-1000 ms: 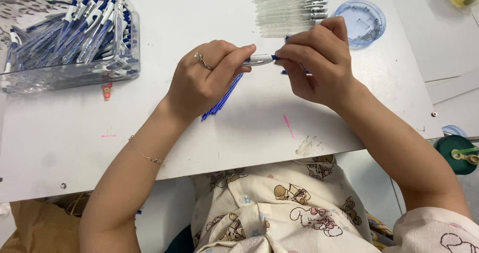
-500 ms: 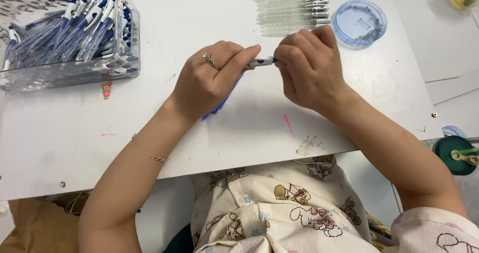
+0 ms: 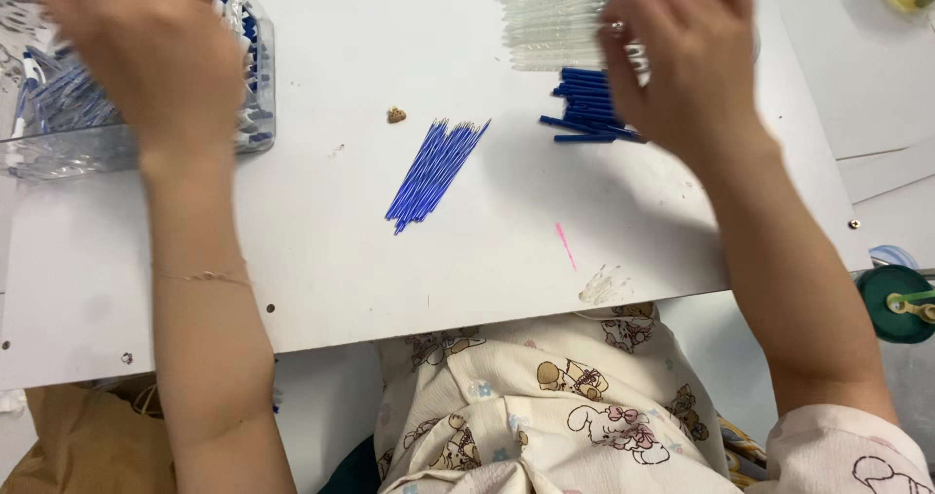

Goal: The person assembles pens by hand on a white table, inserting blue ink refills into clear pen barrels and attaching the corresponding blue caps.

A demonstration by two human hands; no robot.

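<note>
The hands have parted from the counter's middle: the left hand [image 3: 146,56] now reaches over the clear bin of pens [image 3: 58,143] at the far left corner, the right hand [image 3: 682,65] over the blue caps [image 3: 584,109] near the far edge; grips blurred, cannot tell.

The person wears a cream-coloured, soft fabric top [image 3: 545,406] printed all over with small cartoon animals in brown, pink and grey, with tiny pale blue flowers scattered between them. The cloth is loose and creased across the front. The short sleeve [image 3: 857,450] of the same printed fabric shows at the right upper arm, ending above the elbow. Both forearms are bare. A thin, fine-linked chain bracelet [image 3: 205,277] circles the left forearm. The left hand [image 3: 146,51] and the right hand [image 3: 682,60] are blurred, so any rings cannot be made out.
</note>
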